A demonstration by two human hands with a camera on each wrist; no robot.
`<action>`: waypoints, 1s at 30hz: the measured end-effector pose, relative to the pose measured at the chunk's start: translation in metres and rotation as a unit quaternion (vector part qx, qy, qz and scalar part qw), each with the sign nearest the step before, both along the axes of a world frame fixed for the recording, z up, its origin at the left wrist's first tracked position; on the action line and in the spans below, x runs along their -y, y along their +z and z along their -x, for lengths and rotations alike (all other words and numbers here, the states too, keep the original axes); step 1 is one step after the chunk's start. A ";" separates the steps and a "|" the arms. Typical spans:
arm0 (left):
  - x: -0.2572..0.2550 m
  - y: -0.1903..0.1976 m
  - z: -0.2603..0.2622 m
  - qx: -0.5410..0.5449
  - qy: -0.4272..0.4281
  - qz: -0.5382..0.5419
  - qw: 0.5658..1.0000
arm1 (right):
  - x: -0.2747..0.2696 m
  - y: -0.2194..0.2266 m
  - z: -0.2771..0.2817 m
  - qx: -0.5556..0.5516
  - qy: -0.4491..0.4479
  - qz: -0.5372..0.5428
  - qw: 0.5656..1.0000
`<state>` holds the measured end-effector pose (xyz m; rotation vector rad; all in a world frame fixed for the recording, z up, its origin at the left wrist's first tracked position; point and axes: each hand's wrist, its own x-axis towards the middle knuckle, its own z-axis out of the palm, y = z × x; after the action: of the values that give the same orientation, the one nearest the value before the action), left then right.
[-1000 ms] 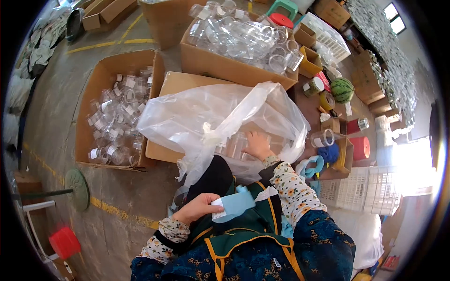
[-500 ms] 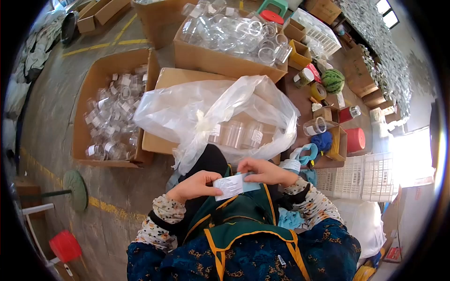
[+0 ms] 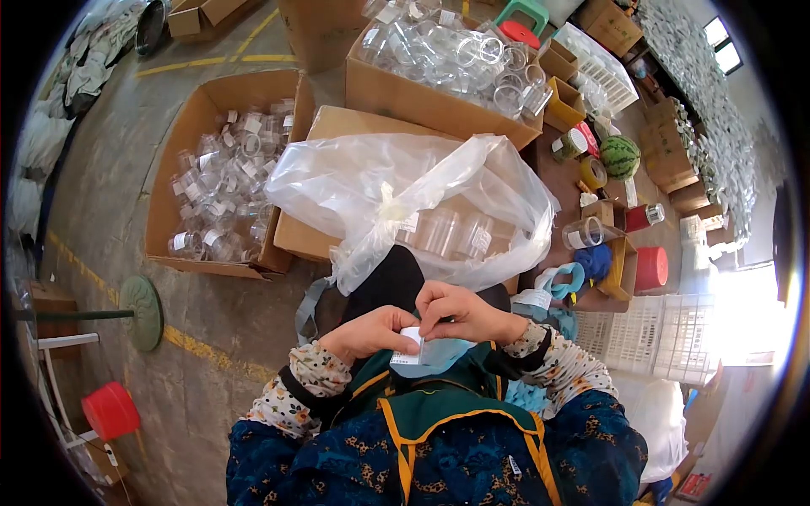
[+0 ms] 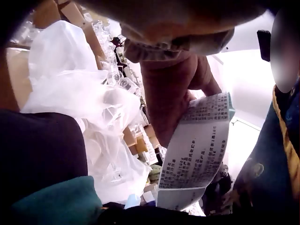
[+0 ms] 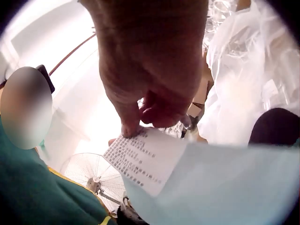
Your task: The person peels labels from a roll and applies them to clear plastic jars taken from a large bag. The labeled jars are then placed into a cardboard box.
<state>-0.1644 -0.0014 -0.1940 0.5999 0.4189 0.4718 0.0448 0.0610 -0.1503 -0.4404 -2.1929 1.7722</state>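
Over the lap, both hands meet at a strip of printed white labels on pale blue backing (image 3: 439, 357). My left hand (image 3: 371, 331) grips the strip from the left, thumb on top of the printed face. With bent fingers my right hand (image 3: 462, 314) pinches at the upper edge of a white label (image 3: 407, 357). Rows of small dark print cover the label sheet (image 4: 194, 152) in the left wrist view. The blue backing (image 5: 229, 183) stretches across the lower right wrist view. Just beyond the hands, clear plastic jars (image 3: 440, 232) lie in a translucent plastic bag (image 3: 337, 173).
A cardboard box of labelled clear jars (image 3: 160, 232) stands at the left. Another jar-filled box (image 3: 430, 110) is behind the bag. On the right are a brown table with a watermelon (image 3: 620, 157), a clear jar (image 3: 582, 233), a blue tape roll (image 3: 561, 281) and white crates (image 3: 666, 337).
My right hand has come out of the bag to the label strip and now pinches at a label. My left hand has kept hold of the strip, bringing it in front of the lap.
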 end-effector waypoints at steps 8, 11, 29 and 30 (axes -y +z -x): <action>0.006 -0.042 0.022 -0.085 0.085 0.039 0.992 | -0.040 -0.021 -0.035 -0.288 -0.365 0.357 0.811; 0.012 -0.051 0.025 -0.087 0.069 0.056 0.992 | -0.098 -0.066 -0.074 -0.001 -0.397 0.217 0.892; 0.006 -0.068 0.017 -0.101 0.043 0.065 0.992 | -0.138 -0.178 -0.030 0.419 -0.192 -0.456 0.761; 0.005 -0.068 0.017 -0.101 0.042 0.063 0.992 | -0.140 -0.184 -0.034 0.419 -0.193 -0.457 0.760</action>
<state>-0.1818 -0.0066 -0.2620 0.5104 0.6634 0.4631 0.0790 0.2011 -0.3346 -1.4496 -2.8329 0.0884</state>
